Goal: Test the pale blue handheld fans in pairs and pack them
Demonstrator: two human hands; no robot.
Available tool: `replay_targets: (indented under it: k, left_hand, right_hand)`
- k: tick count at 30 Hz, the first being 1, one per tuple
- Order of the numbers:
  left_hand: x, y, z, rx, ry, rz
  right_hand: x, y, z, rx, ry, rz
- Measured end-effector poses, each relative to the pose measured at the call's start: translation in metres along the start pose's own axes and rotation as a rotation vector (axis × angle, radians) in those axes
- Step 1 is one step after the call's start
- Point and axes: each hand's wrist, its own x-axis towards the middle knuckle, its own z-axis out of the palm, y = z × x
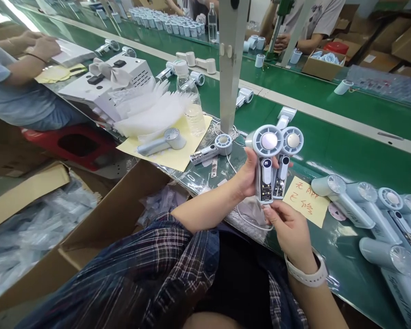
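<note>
Left hand (pixel 248 177) grasps the lit fan (pixel 266 174) above the near edge of the surface (pixel 345 262); right hand (pixel 289 223) pinches at its base; best keep the cable (pixel 262 228) slack.

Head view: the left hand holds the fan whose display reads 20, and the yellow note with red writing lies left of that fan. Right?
The side is wrong: the head view shows the yellow note to the right of the fan.
</note>
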Motion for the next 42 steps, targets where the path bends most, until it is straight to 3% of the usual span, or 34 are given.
replay_targets:
  k: [8,11,17,22,26,32,36,38,42]
  left_hand:
    - [-0.002,-0.010,0.000,0.025,0.043,0.066]
    - [-0.003,-0.011,0.000,0.060,0.051,0.066]
    - [-0.008,-0.006,0.011,-0.072,0.087,0.063]
    - [-0.007,0.003,0.013,-0.193,0.070,0.049]
    - [-0.006,0.002,0.010,-0.049,0.022,0.097]
    - [-0.008,-0.018,0.007,0.102,-0.036,0.165]
    - [-0.007,-0.018,0.007,0.092,-0.051,0.162]
    - [-0.006,-0.013,0.007,0.071,-0.036,0.164]
    - [-0.009,-0.004,0.004,0.101,-0.051,0.146]
  right_hand:
    - [-0.010,-0.003,0.040,0.462,0.117,0.016]
    - [-0.009,-0.002,0.039,0.433,0.122,-0.001]
    - [-0.010,-0.001,0.021,0.059,0.092,-0.150]
    - [-0.007,-0.003,0.026,0.139,0.188,-0.211]
    - [-0.005,-0.003,0.033,0.297,0.271,-0.115]
    - [-0.009,0.004,0.043,0.528,0.328,-0.057]
    - [-0.011,0.009,0.033,0.386,0.280,-0.048]
    - [-0.010,0.010,0.021,0.259,0.252,-0.113]
    - [0.000,0.012,-0.009,-0.021,0.410,-0.288]
